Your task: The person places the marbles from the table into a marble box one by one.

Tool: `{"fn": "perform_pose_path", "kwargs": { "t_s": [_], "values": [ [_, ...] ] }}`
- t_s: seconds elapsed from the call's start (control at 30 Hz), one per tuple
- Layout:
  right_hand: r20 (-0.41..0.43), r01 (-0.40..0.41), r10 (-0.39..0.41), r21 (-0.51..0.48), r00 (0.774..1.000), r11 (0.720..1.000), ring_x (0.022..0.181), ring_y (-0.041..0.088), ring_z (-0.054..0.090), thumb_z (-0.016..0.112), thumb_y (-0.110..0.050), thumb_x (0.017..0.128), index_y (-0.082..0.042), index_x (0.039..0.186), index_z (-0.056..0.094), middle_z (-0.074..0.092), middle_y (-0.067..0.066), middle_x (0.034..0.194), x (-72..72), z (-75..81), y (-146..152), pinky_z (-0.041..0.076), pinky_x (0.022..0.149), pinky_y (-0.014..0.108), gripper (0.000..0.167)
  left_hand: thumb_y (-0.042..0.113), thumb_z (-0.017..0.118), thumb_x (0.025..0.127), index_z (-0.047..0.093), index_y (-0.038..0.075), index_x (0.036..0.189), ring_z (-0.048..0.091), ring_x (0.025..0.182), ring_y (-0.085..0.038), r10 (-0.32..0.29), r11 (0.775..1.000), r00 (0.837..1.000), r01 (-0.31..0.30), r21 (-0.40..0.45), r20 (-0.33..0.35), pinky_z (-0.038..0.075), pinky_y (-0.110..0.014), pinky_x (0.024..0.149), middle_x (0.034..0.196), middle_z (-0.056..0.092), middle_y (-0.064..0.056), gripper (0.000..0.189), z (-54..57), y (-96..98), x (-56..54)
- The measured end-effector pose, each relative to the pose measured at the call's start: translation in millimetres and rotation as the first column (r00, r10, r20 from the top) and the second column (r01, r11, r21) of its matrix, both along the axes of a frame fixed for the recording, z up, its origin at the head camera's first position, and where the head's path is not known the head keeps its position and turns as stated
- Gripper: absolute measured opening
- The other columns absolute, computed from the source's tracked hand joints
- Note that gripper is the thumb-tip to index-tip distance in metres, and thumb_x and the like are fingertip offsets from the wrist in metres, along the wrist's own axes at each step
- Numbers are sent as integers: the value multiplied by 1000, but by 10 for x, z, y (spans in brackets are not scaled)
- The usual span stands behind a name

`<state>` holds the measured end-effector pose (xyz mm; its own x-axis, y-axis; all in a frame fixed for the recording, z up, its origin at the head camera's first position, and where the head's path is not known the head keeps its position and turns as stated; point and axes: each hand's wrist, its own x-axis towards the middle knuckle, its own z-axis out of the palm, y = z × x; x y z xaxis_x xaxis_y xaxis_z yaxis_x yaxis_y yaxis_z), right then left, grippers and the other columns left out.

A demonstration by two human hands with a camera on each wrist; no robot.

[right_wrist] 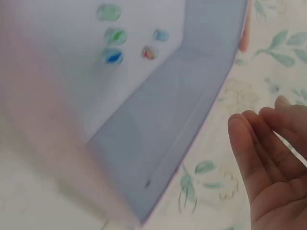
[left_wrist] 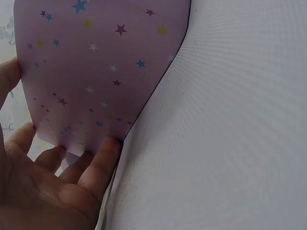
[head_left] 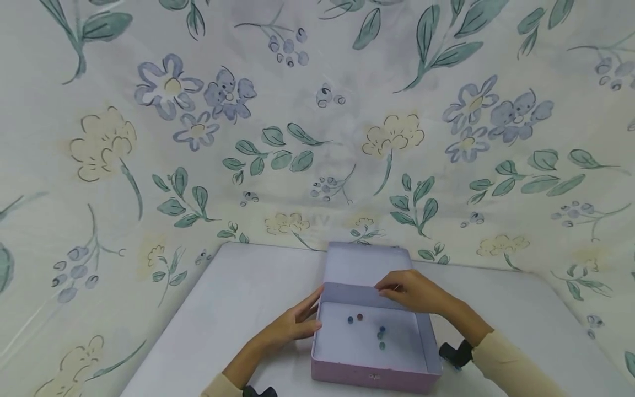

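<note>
Pink box (head_left: pixel 347 370) sits on the white table (head_left: pixel 238 309), lower middle of the head view, lid (head_left: pixel 367 264) folded back behind it, floral cloth (head_left: pixel 278 182) filling the top. Five small marbles (head_left: pixel 359 317) inside: two upper left of the floor, three in a rough column right of centre. Left hand (head_left: pixel 290 326) is on the box's left wall, digits spread and touching the star-printed outside, steadying it rather than wrapping round. Right hand (head_left: pixel 409 291) hangs by the back rim, right of centre, fingers loosely bent, nothing seen in the palm; whether a fingertip brushes the rim is hard to tell from here. Handling, my guess: box is light, fairly stiff card or tin, would slide if nudged, so brace it at a side wall or corner, low down. Marbles look like glass: hard, slick, light, quick to roll. Best taken singly, thumb and finger on opposite sides at mid-height, from above; the touching-looking ones in the column need narrow fingertips.
</note>
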<state>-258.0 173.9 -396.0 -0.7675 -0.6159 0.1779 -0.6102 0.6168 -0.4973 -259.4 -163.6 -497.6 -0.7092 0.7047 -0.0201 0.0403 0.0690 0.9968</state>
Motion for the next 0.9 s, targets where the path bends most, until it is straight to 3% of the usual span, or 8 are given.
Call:
{"fn": "perform_pose_path", "kwargs": {
  "t_s": [0.13,0.27,0.47,0.63,0.9],
  "values": [
    [-36,44,-44,-14,998,999,89,3,67,67,-16,96,-10,111,75,76,3,105,42,68,191,58,75,21,18,27,60,100,8,28,162,6,153,-47,9,1000,1000,-9,-11,-14,40,-59,112,170,-4,-6,80,41,-13,-31],
    [-21,113,-114,-31,993,993,88,3,66,66,-18,97,-9,112,74,75,0,104,119,84,406,58,73,21,20,31,61,99,9,29,162,6,154,-46,11,1000,1000,-12,-14,-18,40,-59,111,170,-3,-4,82,37,-19,-40],
    [7,183,-183,-41,983,982,91,7,70,66,-18,97,-4,113,73,75,5,105,263,-3,707,58,75,19,23,30,62,99,8,27,162,5,153,-48,5,1000,1000,-5,-12,-1,41,-59,111,170,-4,-7,83,-24,4,-9],
    [26,236,-235,-29,972,971,90,2,68,66,-18,97,-4,114,72,75,5,105,359,-100,896,58,74,18,23,27,61,100,10,30,162,6,153,-48,13,1000,1000,-13,-4,6,40,-60,111,170,-3,-7,81,-62,14,-1],
    [111,301,-296,-31,949,953,90,0,68,66,-21,97,-7,113,72,75,10,108,519,-257,1141,57,75,17,22,28,61,100,11,30,162,5,153,-47,6,1000,1000,-6,7,14,39,-59,112,170,-3,-6,80,-40,-4,0]
  ]
}}
